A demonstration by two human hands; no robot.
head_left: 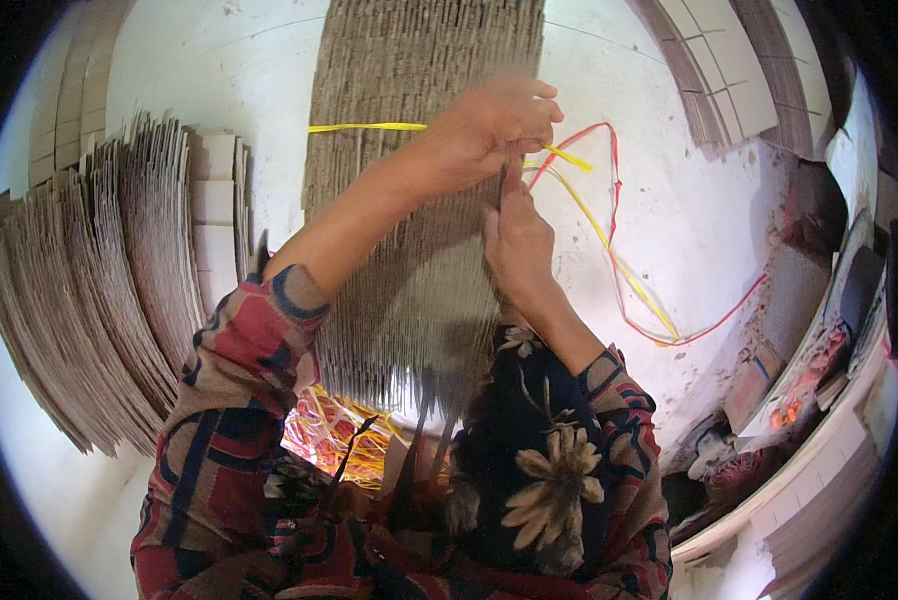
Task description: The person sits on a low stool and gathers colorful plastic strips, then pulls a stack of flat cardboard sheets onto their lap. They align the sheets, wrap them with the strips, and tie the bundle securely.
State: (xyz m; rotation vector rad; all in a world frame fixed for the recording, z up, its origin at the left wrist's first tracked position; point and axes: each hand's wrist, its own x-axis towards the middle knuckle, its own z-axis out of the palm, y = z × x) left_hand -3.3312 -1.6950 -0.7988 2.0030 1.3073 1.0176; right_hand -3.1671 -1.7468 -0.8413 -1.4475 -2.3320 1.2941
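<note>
A long stack of brown cardboard sheets [424, 60], edges up, lies before me, with a yellow strap [364, 127] across it. My left hand [499, 120] is closed on this strap at the stack's right edge; its fingers are partly blurred. A short strap end pokes out beyond them. Just below, my right hand [522, 240] has its index finger raised to the strap beneath the left hand. Its other fingers are curled, and whatever they hold is hidden. A loose yellow strand and a red strap [617, 185] trail off to the right.
More cardboard stacks [89, 290] stand at the left, and others [714, 80] at the far right. A heap of red and yellow straps [339, 435] lies close to my body. Scraps and clutter [799, 390] line the right side of the pale floor [609, 400].
</note>
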